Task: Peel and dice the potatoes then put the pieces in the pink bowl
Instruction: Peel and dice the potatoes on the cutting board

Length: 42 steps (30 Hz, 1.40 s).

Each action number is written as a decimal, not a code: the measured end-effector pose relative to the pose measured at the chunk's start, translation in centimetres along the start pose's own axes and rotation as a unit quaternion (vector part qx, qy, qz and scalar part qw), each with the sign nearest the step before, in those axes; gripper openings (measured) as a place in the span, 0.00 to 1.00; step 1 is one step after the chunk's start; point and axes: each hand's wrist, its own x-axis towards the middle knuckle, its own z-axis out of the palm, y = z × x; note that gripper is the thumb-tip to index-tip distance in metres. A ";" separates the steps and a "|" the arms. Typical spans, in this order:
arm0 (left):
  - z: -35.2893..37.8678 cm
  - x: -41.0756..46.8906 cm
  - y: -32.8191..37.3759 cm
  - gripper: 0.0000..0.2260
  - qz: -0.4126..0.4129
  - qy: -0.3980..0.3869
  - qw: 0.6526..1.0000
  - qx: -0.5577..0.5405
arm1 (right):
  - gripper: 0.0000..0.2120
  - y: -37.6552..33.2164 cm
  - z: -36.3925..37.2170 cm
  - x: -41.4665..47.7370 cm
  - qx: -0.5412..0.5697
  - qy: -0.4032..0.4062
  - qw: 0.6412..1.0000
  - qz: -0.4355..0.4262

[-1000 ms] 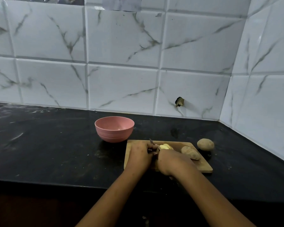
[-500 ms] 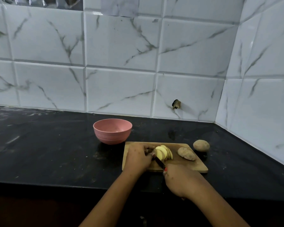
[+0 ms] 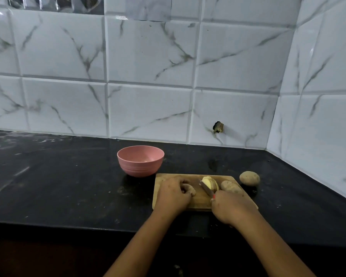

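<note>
A wooden cutting board (image 3: 196, 203) lies on the black counter, just right of the pink bowl (image 3: 140, 163). A peeled, sliced potato (image 3: 209, 181) stands fanned out on the board. My right hand (image 3: 231, 206) grips a red-handled knife (image 3: 205, 187), whose blade rests against the left side of the slices. My left hand (image 3: 173, 194) rests on the board left of the slices, apart from them, with its fingers curled; I cannot see whether it holds anything. An unpeeled potato (image 3: 231, 186) lies on the board's right part, and another potato (image 3: 249, 177) sits on the counter beyond it.
The black counter (image 3: 68, 186) stretches to the left, with light smears and crumbs on it. White marble-pattern tiles (image 3: 148, 108) form the back wall, and a side wall meets it in a corner at the right. A dark hole (image 3: 218, 126) marks one tile.
My right hand has pulled back towards me, uncovering the fanned slices, and the knife now lies against their left side. My left hand has let go of the slices and shifted slightly left.
</note>
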 end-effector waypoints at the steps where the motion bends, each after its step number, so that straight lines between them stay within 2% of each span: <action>1: -0.1 -0.1 -0.1 0.10 -0.005 0.006 1.000 -0.003 | 0.14 0.0 0.1 0.0 0.006 -0.002 1.000 -0.007; 8: -0.6 -0.3 0.1 0.09 -0.004 -0.013 0.999 0.040 | 0.10 -1.4 1.0 -0.9 0.016 0.014 0.997 -0.075; 20: -0.5 0.1 -0.2 0.11 -0.015 -0.051 0.997 0.050 | 0.11 -2.7 0.8 -1.0 -0.003 -0.008 0.999 -0.053; 24: -0.2 0.5 -0.4 0.12 -0.015 -0.059 0.997 0.055 | 0.12 -3.4 0.3 -0.9 -0.012 -0.040 0.998 -0.037; 31: -0.7 0.9 -0.1 0.13 0.004 -0.091 0.992 0.093 | 0.20 -5.6 -0.4 0.7 -0.043 -0.076 0.996 -0.023; 38: -0.6 0.2 -0.1 0.10 0.006 -0.032 0.996 0.079 | 0.13 -3.5 0.7 -1.2 -0.033 -0.086 0.996 -0.021; 42: -0.7 -0.1 -0.1 0.09 -0.007 -0.015 0.999 0.046 | 0.07 -1.9 0.2 -2.2 -0.034 -0.079 0.994 -0.061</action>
